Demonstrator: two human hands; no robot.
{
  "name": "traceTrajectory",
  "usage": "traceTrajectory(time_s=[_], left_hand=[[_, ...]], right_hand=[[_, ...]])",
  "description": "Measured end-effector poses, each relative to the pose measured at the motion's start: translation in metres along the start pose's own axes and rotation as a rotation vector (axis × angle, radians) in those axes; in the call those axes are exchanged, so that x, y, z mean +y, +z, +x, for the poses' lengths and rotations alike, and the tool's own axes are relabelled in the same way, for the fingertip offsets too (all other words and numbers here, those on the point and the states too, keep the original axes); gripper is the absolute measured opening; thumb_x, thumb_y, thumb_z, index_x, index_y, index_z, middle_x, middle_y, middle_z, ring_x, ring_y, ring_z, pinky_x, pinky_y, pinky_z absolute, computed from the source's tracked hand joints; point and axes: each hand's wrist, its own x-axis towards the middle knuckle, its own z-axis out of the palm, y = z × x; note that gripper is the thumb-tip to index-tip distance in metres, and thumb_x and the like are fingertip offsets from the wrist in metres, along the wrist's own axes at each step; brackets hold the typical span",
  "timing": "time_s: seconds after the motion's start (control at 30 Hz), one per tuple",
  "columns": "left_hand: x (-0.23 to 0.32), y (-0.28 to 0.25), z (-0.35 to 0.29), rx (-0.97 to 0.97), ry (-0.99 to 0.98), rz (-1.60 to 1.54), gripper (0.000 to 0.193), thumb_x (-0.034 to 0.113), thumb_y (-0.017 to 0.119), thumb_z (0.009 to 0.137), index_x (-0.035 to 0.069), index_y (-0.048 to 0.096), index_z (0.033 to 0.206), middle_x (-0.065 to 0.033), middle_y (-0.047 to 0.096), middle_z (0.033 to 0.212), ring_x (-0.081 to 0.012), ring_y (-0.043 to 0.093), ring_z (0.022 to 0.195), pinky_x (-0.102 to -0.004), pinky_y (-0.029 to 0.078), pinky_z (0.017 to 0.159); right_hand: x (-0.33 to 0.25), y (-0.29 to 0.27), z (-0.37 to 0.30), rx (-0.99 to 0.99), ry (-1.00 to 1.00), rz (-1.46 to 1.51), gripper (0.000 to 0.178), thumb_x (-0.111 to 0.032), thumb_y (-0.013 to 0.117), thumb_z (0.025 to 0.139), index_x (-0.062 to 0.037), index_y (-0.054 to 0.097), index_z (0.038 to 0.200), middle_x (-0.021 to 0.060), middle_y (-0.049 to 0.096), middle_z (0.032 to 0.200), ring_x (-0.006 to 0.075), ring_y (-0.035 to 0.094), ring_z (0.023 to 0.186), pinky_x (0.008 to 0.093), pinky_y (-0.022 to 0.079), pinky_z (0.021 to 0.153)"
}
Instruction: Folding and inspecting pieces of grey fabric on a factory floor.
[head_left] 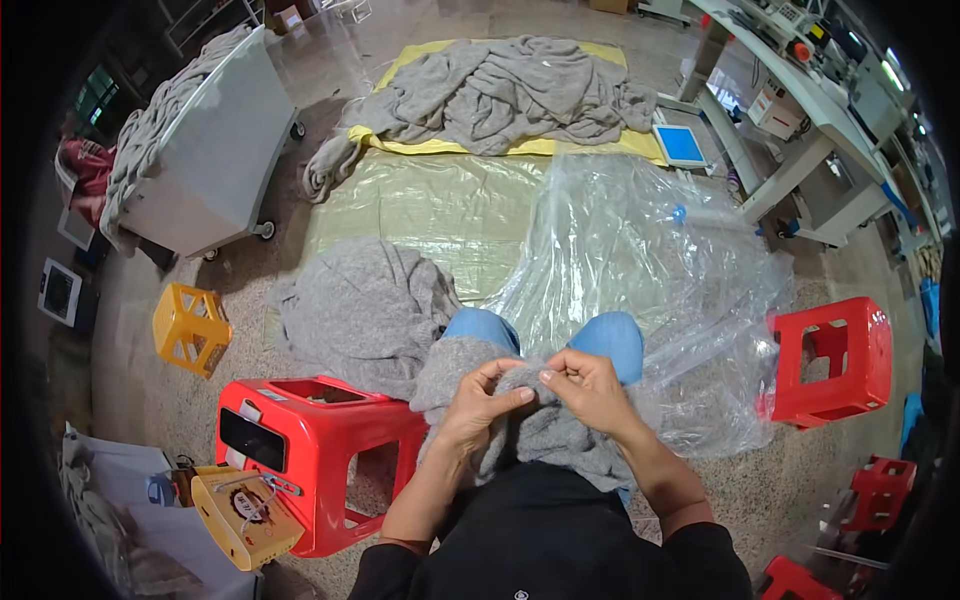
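Grey fuzzy knit fabric [572, 440] lies over my lap, between my knees in blue jeans. My left hand [480, 405] pinches an edge of it between thumb and fingers. Close beside it, my right hand [590, 388] grips the same edge with thumb on top, so a short stretch of fabric is held between both hands. To the left, a larger heap of the same grey knit [355, 305] rests on the ground sheet and joins up with the part near my left knee.
A red stool [340, 425] with a phone [252, 440] and a yellow box [245, 515] stands at my left; another red stool [835, 360] is right. Clear plastic [610, 240] and a yellow sheet [420, 215] cover the floor. Beyond are piled knits [500, 95] and a wheeled cart [220, 150].
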Motion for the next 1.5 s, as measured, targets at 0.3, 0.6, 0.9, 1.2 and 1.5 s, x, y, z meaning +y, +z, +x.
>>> traceTrajectory(time_s=[0.3,0.6,0.9,1.2,1.5], left_hand=[[-0.010,-0.004,0.002,0.100,0.084,0.219,0.013,-0.003,0.071,0.076,-0.001,0.067,0.088,-0.0037,0.065,0.084,-0.0078,0.058,0.069,-0.0209,0.046,0.062],[-0.002,0.005,0.004,0.107,0.087,0.154,0.012,-0.005,0.070,0.076,-0.001,0.067,0.087,-0.0042,0.066,0.082,-0.0088,0.060,0.077,-0.0209,0.048,0.070],[-0.013,-0.001,0.006,0.173,0.235,0.040,0.010,-0.007,0.063,0.074,-0.001,0.065,0.083,-0.0054,0.066,0.083,-0.0079,0.059,0.075,-0.0211,0.047,0.067],[-0.005,-0.001,0.004,0.165,0.163,0.319,0.014,-0.007,0.061,0.072,-0.001,0.066,0.084,-0.0018,0.064,0.078,-0.0060,0.056,0.069,-0.0201,0.046,0.062],[-0.016,-0.004,0.001,0.275,0.343,0.444,0.010,-0.002,0.064,0.072,-0.002,0.068,0.081,-0.0042,0.066,0.079,-0.0083,0.059,0.076,-0.0220,0.048,0.071]], right_hand=[[-0.001,0.008,0.001,0.095,-0.222,-0.385,0.010,-0.010,0.061,0.084,0.0003,0.059,0.086,0.0083,0.058,0.067,0.0114,0.054,0.061,0.0286,0.042,0.055],[-0.005,0.007,0.003,0.065,-0.288,-0.422,0.008,-0.007,0.055,0.087,0.0010,0.057,0.085,0.0127,0.057,0.069,0.0228,0.058,0.062,0.0323,0.043,0.056],[-0.004,0.012,0.003,0.057,-0.541,-0.683,0.011,-0.007,0.058,0.084,-0.0015,0.056,0.094,0.0153,0.059,0.081,0.0342,0.060,0.068,0.0393,0.046,0.059],[-0.024,0.004,0.003,-0.109,-0.447,-0.850,0.013,-0.013,0.058,0.084,-0.0047,0.054,0.093,0.0140,0.059,0.081,0.0359,0.059,0.070,0.0444,0.043,0.057],[-0.024,0.008,0.009,-0.192,-0.409,-1.008,0.008,-0.011,0.054,0.084,-0.0052,0.050,0.084,0.0147,0.056,0.063,0.0366,0.057,0.058,0.0456,0.040,0.050]])
